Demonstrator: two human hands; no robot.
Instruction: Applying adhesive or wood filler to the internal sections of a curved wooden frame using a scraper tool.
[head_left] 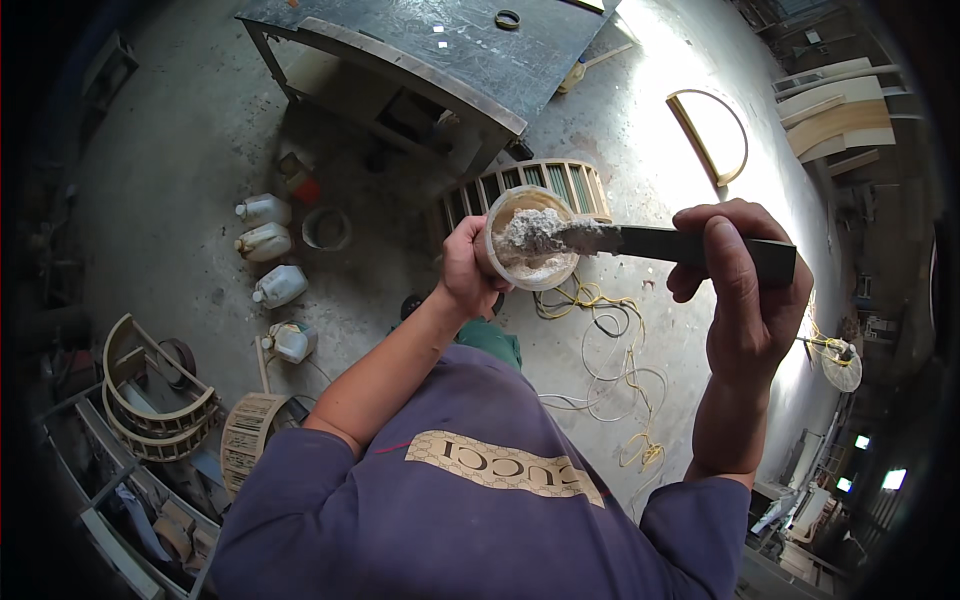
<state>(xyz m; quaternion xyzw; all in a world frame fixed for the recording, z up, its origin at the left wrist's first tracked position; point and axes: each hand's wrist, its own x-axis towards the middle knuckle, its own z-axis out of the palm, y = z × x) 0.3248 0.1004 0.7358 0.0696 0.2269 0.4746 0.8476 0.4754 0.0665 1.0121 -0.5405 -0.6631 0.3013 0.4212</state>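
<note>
My left hand [467, 272] is wrapped round the side of a translucent plastic tub [490, 262], tilted so its mouth faces up at me. Inside sits a lumpy, off-white putty-like paste [532, 228], some of it smeared on the inner wall. My right hand [750, 285] grips the dark flat handle of a putty knife [690, 246], which lies nearly level from right to left. The blade end reaches over the tub's rim into the paste and is coated with it. Behind the tub, a curved slatted wooden frame [590, 185] on the floor is partly hidden.
A dark metal-topped table [400, 40] stands ahead, with a ring [507, 19] on it. Several plastic jugs [264, 242] line the left floor. Yellow and white cables [630, 370] coil at the right. A half-round frame [685, 140] and curved wooden pieces [160, 440] lie around.
</note>
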